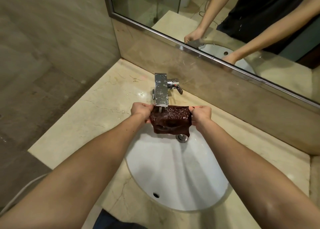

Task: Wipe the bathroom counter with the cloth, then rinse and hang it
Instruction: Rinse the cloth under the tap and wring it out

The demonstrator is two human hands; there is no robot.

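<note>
A dark brown wet cloth (170, 120) is stretched out flat under the chrome faucet (161, 91), over the far end of the white oval sink (174, 175). A thin stream of water falls from the spout onto the cloth's upper edge. My left hand (141, 109) grips the cloth's left edge. On the other side my right hand (200, 114) pinches the right edge. The cloth sags in the middle and its lower edge hangs just above the chrome drain (181, 137). The beige marble counter (97, 117) around the sink looks wet near the faucet.
The faucet lever (178, 88) sticks out to the right of the spout. A framed mirror (216, 26) runs along the back wall above a marble backsplash. A tiled wall (52, 46) closes the left side. A white hose (20, 194) hangs at lower left beside the counter.
</note>
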